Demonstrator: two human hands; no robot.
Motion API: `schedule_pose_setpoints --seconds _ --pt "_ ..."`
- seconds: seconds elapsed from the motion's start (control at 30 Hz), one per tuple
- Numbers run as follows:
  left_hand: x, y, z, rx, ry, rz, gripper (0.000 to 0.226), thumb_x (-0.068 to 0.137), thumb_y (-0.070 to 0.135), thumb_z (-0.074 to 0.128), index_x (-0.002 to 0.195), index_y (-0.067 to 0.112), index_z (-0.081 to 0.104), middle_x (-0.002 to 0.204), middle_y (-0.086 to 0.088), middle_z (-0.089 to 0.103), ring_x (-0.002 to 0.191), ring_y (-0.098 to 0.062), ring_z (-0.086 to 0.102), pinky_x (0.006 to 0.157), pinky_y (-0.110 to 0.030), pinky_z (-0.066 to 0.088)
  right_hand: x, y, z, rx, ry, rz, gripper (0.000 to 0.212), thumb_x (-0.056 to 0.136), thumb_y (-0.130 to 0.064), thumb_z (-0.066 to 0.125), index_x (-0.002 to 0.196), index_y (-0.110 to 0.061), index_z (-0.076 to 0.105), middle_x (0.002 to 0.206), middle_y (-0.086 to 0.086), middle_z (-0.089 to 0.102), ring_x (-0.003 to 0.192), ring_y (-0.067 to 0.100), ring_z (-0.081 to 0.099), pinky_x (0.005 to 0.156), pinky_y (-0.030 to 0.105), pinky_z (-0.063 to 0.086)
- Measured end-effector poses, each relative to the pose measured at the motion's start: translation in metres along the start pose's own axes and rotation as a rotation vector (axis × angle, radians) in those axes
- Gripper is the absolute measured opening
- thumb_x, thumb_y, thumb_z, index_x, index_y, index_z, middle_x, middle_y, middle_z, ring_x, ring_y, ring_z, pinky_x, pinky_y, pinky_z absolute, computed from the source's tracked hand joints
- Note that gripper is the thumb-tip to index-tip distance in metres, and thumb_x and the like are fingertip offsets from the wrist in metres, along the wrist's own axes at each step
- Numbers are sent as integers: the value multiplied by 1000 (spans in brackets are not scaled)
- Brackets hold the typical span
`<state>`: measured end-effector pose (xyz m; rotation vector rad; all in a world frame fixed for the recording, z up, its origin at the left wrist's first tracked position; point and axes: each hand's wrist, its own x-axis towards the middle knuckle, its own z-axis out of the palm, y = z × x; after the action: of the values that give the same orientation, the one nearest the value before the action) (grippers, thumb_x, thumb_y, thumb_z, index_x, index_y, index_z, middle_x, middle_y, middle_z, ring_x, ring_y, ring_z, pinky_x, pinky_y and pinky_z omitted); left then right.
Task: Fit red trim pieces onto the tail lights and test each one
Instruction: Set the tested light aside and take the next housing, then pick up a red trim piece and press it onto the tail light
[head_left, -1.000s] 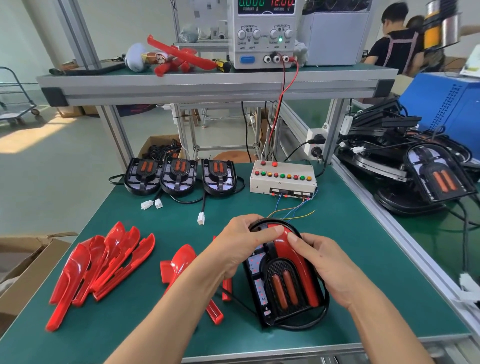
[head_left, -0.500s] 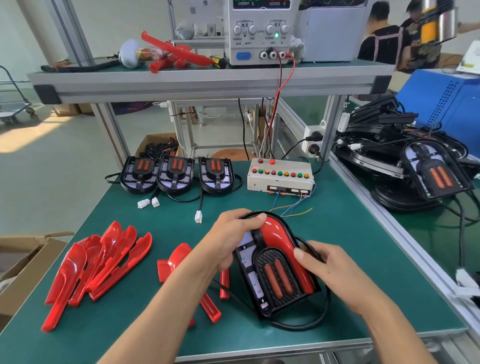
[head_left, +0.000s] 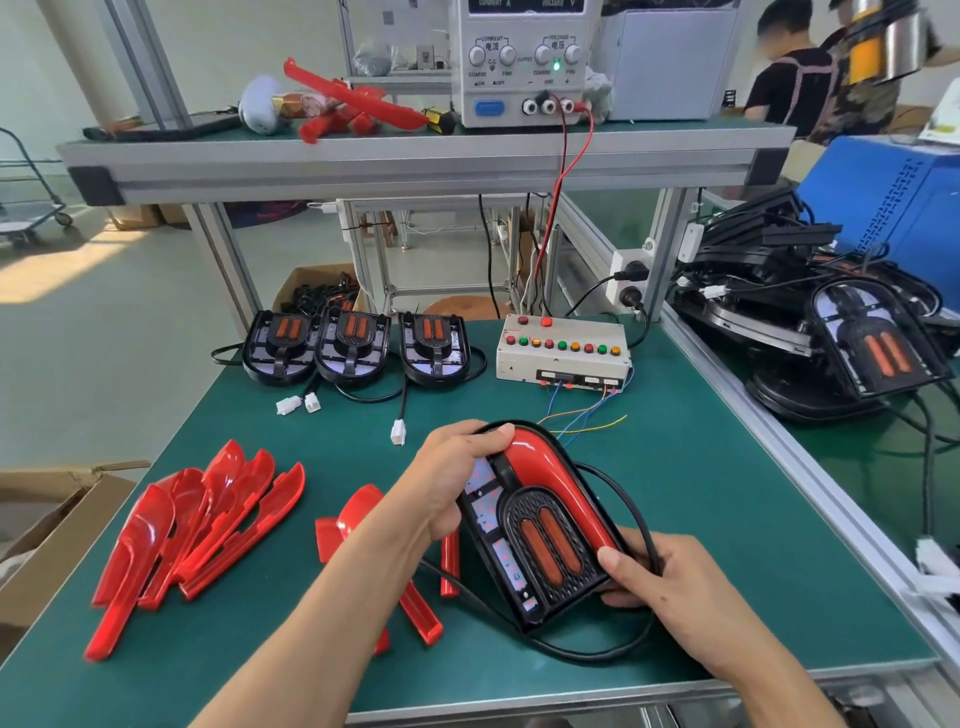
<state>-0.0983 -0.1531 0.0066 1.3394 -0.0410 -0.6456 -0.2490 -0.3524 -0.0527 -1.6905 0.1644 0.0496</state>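
A black tail light (head_left: 540, 551) with two orange lenses lies tilted on the green bench top (head_left: 701, 493), and I hold it in both hands. A glossy red trim piece (head_left: 556, 483) sits along its right side and over its rounded top. My left hand (head_left: 452, 478) grips the light's upper left, thumb on the trim's top. My right hand (head_left: 654, 577) holds the lower right corner, thumb pressing the trim's lower end. The light's black cable (head_left: 618, 649) loops around it.
Several loose red trim pieces (head_left: 197, 525) lie at the left, more (head_left: 353, 519) under my left forearm. Three tail lights (head_left: 358, 343) stand at the back with white connectors (head_left: 398, 431). A button test box (head_left: 563, 348) sits behind; a power supply (head_left: 524, 62) on the shelf; stacked lights (head_left: 872, 353) right.
My right hand has slid from the trim's upper part down to the light's lower right corner. The light has turned slightly, and my left thumb stays on its top.
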Motion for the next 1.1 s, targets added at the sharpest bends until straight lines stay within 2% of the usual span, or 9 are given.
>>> schedule_pose_setpoints --seconds 0.17,0.3,0.57,0.67,0.73,0.87,0.93,1.0,1.1 --pt "-1 0 0 60 -36 53 24 97 21 66 103 -1 68 96 -19 73 84 -31 71 89 -47 58 0 3 1 47 50 -13 27 87 -39 67 113 -37 78 109 0 79 107 15 74 85 26 60" --pt "-4 2 -4 168 -114 108 25 92 17 72 110 0 68 103 -17 75 89 -24 71 85 -37 58 0 4 1 62 57 -12 27 87 -38 69 113 -35 78 110 1 79 108 16 73 87 25 60" --pt "-3 1 -4 156 -120 126 19 89 7 74 106 1 69 106 -21 74 93 -30 71 98 -47 55 -2 8 1 -16 77 -46 24 89 -40 69 111 -38 78 107 0 79 104 17 74 87 24 59" --pt "-3 -1 -2 169 -93 117 13 92 9 72 102 1 69 102 -20 74 92 -30 70 101 -51 53 -4 9 6 -86 164 -68 27 85 -45 71 105 -31 80 97 0 80 93 19 76 82 26 61" --pt "-4 -3 0 183 -104 130 13 95 12 69 104 3 68 102 -15 74 94 -28 70 102 -50 52 -4 10 10 -106 272 -84 23 85 -36 72 100 -21 79 86 -1 79 78 21 77 70 20 60" --pt "-10 -7 2 253 -120 170 33 101 22 60 131 7 59 127 -8 66 120 -25 61 113 -43 44 -5 3 15 -185 363 -82 2 93 -20 70 94 -21 72 68 -7 73 47 18 68 49 7 45" --pt "-15 -8 5 395 -86 219 42 103 34 57 140 16 52 135 1 59 126 -14 55 113 -31 39 -5 -1 18 -198 397 -85 5 90 -24 71 85 -25 69 60 -10 70 45 10 65 50 7 44" --pt "-20 -7 4 566 25 322 43 102 40 55 139 19 54 131 5 60 120 -8 55 107 -25 40 -5 -5 22 -230 442 -82 10 88 -33 69 79 -32 65 69 -16 70 63 1 63 65 18 45" --pt "-35 2 -23 742 423 540 20 98 30 61 112 17 67 103 4 70 96 -12 62 92 -30 49 -5 -2 24 -280 474 -53 17 84 -51 62 81 -37 69 84 -9 72 83 22 64 74 39 41"
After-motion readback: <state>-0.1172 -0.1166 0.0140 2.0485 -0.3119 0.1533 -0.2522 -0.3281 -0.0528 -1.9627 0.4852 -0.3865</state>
